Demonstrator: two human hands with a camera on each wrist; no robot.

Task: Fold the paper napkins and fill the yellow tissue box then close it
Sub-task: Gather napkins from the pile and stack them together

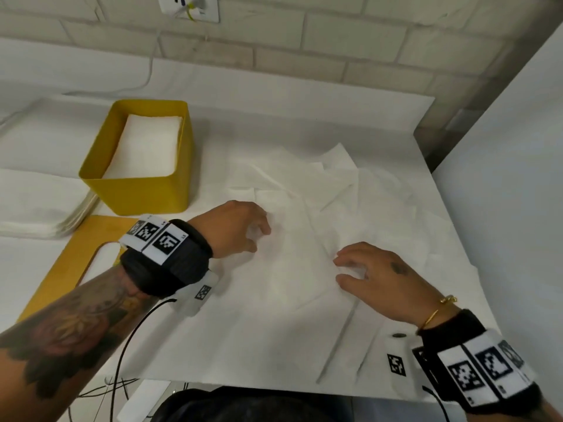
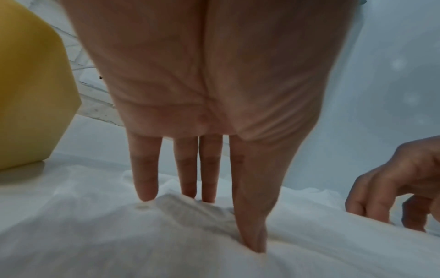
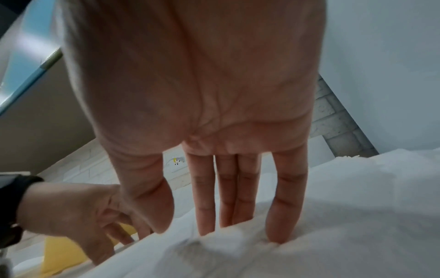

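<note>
A loose paper napkin (image 1: 292, 251) lies spread on the tabletop (image 1: 304, 117) between my two hands, near the front edge, with more crumpled napkins (image 1: 350, 175) heaped just beyond it to the right. My left hand (image 1: 234, 229) pinches a raised ridge of the sheet between thumb and fingers, while my right hand (image 1: 374, 275) presses its straight fingers down on the napkin's right side, grasping nothing. I judge this split is deliberate: one hand anchors the paper so the other can lift an edge over for the fold.

The yellow tissue box (image 1: 143, 184) stands open at far left, partly filled with a flat white stack (image 1: 146, 147), close enough for a short reach once a fold is done. Its yellow lid (image 1: 61, 263) lies flat near my left forearm, beside a pile of napkins (image 1: 39, 208) at the left edge; closing looks some way off.

The head view alone shows box, lid and piles together. The left wrist view adds the bunched ridge of paper (image 2: 181, 205) at my fingertips (image 2: 146, 193); the right wrist view shows the right fingertips (image 3: 281, 233) denting the sheet (image 3: 333, 244).
</note>
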